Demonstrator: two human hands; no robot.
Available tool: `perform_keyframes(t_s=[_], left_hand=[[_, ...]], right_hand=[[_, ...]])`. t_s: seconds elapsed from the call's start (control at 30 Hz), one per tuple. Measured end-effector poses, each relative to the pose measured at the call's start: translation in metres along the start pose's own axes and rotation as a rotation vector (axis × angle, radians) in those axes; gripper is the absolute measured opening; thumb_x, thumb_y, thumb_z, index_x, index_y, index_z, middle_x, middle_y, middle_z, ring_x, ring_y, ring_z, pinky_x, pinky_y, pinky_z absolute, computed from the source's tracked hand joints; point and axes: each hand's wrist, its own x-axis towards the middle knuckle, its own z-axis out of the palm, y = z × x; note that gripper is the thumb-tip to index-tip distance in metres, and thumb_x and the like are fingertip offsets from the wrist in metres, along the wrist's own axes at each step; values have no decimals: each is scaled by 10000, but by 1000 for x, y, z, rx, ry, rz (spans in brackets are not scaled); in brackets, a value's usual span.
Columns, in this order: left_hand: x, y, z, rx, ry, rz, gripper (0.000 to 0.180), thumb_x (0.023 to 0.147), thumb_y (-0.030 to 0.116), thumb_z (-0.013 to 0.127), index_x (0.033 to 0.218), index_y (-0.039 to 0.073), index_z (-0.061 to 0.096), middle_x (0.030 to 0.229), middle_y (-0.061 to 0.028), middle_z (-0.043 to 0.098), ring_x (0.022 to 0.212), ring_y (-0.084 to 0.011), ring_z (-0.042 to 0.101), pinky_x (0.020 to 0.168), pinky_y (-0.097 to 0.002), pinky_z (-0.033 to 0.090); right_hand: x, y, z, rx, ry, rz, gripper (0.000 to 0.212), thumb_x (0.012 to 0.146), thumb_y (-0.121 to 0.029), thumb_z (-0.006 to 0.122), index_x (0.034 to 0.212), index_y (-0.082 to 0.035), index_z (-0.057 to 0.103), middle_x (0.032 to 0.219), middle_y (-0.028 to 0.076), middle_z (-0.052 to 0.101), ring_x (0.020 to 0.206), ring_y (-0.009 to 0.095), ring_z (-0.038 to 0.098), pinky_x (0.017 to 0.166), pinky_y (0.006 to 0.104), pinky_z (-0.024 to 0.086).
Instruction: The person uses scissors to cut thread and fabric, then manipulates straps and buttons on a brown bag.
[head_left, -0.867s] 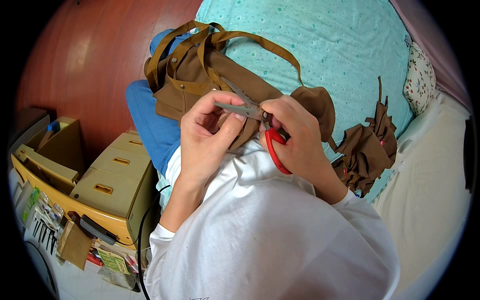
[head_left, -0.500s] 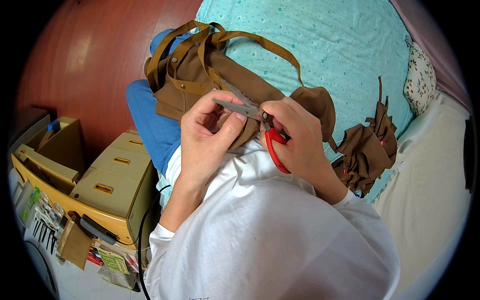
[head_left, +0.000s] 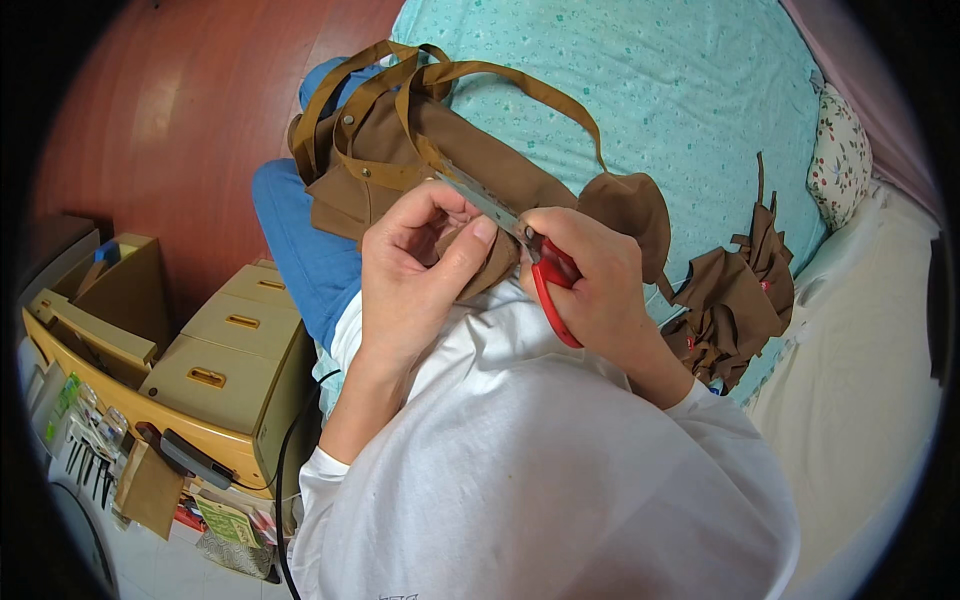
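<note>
Red-handled scissors [head_left: 556,290] are in my right hand [head_left: 598,268], fingers wrapped round the handles. Their grey blades are together and point up and left, passing just by my left fingertips. My left hand [head_left: 415,268] pinches a fold of brown fabric [head_left: 487,272] between thumb and fingers, close under the blades. Whether the blades touch the fabric is hard to make out. Beyond my hands a brown bag [head_left: 435,140] with long tan straps [head_left: 520,82] lies across my lap, and a rounded brown flap [head_left: 628,215] spreads to its right.
Brown fabric scraps [head_left: 730,300] are heaped on the turquoise bedsheet [head_left: 640,90] to the right, near a patterned pillow [head_left: 840,158]. At the left stand beige storage boxes [head_left: 225,345] in a yellow frame, with a black cable [head_left: 285,460] beside them. Reddish wooden floor [head_left: 180,110] lies beyond.
The scissor blades have gone from spread apart to closed together. My left hand keeps its pinch on the fabric, nearly in the same place; the bag and scraps have not moved.
</note>
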Motion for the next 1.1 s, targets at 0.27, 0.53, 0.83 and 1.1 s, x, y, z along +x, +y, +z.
perform_keyframes(t_s=[0.27,0.53,0.83,1.1], left_hand=[[1,2,1,-9,-27,32,139,866,-50,627,994,5,615,938,-5,620,890,-61,579,800,-213,458],[1,1,0,-22,-32,20,137,858,-60,610,978,5,614,925,-2,616,868,-61,575,788,-213,453],[0,4,3,-19,-2,5,123,852,-51,620,957,12,616,893,6,613,853,-55,567,780,-210,447],[-1,3,2,-20,8,-20,108,856,-38,639,943,21,619,878,18,611,811,-39,553,734,-194,438]], right_hand=[[5,-3,-7,-47,-49,-12,346,671,-45,724,982,-89,578,785,68,554,642,242,574,555,347,464],[4,-2,-4,-53,-33,-28,356,670,-50,727,991,-89,578,787,66,553,662,243,576,567,351,469],[3,-1,-6,-86,-56,-22,357,665,-47,727,988,-92,583,796,73,561,675,261,584,566,356,472],[5,-2,-6,-54,-32,-50,317,670,49,678,966,-33,599,699,66,517,566,191,486,533,286,408]])
